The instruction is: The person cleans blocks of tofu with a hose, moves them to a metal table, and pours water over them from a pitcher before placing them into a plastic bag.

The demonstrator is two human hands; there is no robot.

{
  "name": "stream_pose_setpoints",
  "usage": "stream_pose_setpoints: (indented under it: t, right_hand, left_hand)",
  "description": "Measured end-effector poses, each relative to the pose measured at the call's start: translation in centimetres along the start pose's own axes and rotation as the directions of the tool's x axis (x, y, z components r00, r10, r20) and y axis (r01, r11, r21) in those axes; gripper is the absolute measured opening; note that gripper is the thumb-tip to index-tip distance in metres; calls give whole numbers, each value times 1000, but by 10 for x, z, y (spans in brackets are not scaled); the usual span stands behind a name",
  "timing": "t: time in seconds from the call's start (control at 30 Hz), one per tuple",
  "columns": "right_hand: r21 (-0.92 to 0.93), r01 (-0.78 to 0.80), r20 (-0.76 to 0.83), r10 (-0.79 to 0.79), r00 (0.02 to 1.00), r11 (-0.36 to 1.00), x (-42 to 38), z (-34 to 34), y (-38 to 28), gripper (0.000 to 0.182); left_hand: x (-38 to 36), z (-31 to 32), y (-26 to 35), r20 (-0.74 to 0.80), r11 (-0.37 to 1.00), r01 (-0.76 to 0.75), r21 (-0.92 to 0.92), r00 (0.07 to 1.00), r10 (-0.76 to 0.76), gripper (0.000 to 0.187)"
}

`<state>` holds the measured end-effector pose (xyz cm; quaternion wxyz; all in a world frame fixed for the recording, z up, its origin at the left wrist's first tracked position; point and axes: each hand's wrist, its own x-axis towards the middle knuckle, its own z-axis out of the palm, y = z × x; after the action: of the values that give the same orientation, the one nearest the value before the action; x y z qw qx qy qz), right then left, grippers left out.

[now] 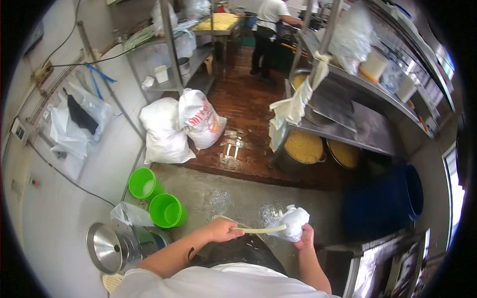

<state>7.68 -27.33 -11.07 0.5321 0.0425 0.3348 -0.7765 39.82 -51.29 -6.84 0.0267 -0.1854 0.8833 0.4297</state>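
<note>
My left hand [223, 231] is closed around a pale, flexible hose [261, 230] in front of my body. The free end of the hose reaches right and overlaps a bunched white plastic bag [292, 222]. At the lower right side of that bag, my right hand [305, 237] grips it with curled fingers. Below both hands lies my dark apron [238, 256], and the wet grey floor [223, 196] spreads out beyond them.
Two green buckets [169, 210] and a steel funnel-topped machine [107, 248] stand left. White sacks [201, 119] rest on the raised brown floor ahead. A blue barrel [382, 203] and pots of yellow food [303, 146] are right. Farther back stands a person [268, 30].
</note>
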Motion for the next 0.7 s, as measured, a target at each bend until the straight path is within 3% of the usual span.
stream_pose_setpoints:
  t: [0.13, 0.3, 0.37, 0.47, 0.57, 0.7]
  right_hand:
    - [-41, -107, 11, 107, 994, 993, 84, 25, 10, 59]
    - [-107, -161, 250, 184, 951, 981, 143, 124, -18, 68]
    - [-112, -186, 283, 211, 936, 976, 169, 150, -22, 68]
    - [-112, -218, 317, 242, 917, 970, 208, 188, -15, 64]
    - [-107, -174, 382, 202, 902, 979, 260, 224, 7, 50]
    - [-210, -199, 232, 246, 941, 957, 341, 273, 48, 47]
  left_hand:
    - [10, -31, 2, -114, 990, 127, 67, 986, -119, 71]
    - [23, -89, -10, -257, 984, 173, 30, 953, -160, 53]
    - [30, -105, -28, -323, 967, 252, -33, 913, -249, 40]
    - [37, -123, -62, -402, 937, 296, -188, 847, -348, 28]
    - [45, -136, -121, -475, 922, 331, -202, 790, -388, 23]
    - [57, -162, -197, -576, 869, 317, -380, 654, -490, 22]
